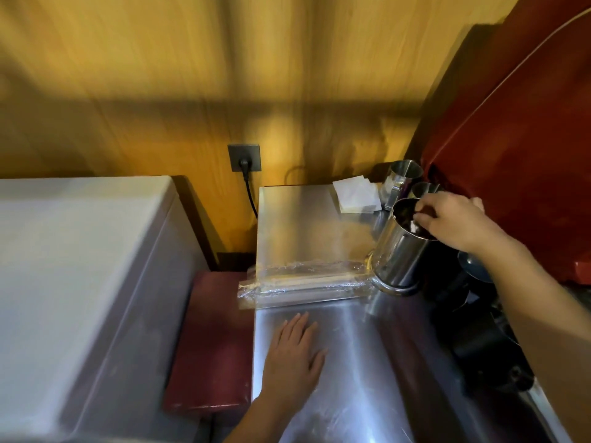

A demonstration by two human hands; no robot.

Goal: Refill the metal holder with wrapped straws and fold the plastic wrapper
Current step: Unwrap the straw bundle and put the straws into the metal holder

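Head view: right hand (454, 219) fingers pinched on tilted metal holder (399, 247) rim, left hand (295, 353) flat, empty, near plastic wrapper (303, 282).

Left hand (295, 356) flat on steel tabletop (351, 362), palm down. Right hand (454, 222) gripping rim of tilted metal holder (396, 251), fingers inside. Clear plastic wrapper (303, 282) lying just beside holder. White napkins (355, 195) further back.

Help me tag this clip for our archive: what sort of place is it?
Probably a café or drinks counter. A stainless steel counter carries several metal holders and a clear plastic wrapper, with a large red machine at the right.
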